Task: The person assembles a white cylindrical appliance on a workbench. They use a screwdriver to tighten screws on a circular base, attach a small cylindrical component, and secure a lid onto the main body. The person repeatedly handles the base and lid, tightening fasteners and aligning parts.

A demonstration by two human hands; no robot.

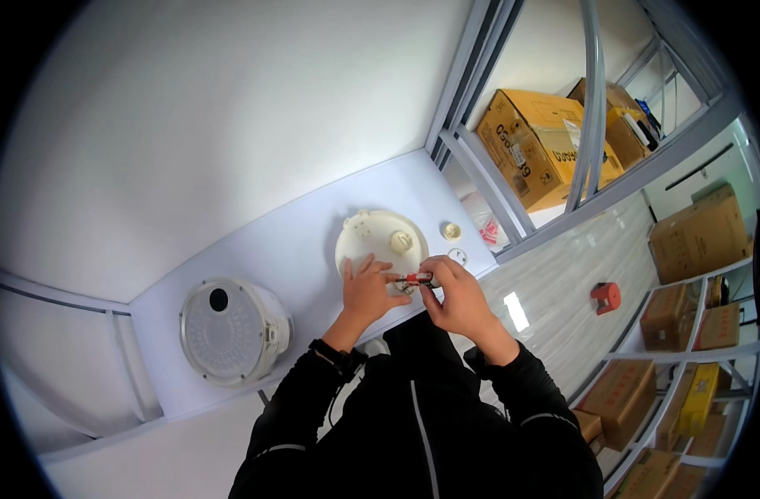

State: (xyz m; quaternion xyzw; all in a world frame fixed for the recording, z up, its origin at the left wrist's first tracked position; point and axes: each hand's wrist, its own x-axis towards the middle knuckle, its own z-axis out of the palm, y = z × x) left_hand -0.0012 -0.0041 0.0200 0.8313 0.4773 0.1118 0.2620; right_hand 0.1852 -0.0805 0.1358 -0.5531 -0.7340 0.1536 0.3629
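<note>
My right hand (459, 299) is closed round a small red and dark tool (415, 279) that looks like a screwdriver, its thin end toward my left hand. My left hand (370, 291) is curled with thumb and fingers close to a small pale and metallic part (405, 289); what exactly it grips is too small to make out. Both hands are over the near rim of a round cream dish-shaped cover (371, 241). Inside that cover sits a small cream round fitting (401, 242). Just right of it are a small cream cap (451, 231) and a white ring-like disc (456, 256).
A large white round lidded container (226, 333) stands at the left of the white table (305, 216). A grey metal frame (488, 183) rises at the table's right end, with cardboard boxes (525, 150) behind. A red stool (605, 297) and box-filled shelves (621, 399) are farther right.
</note>
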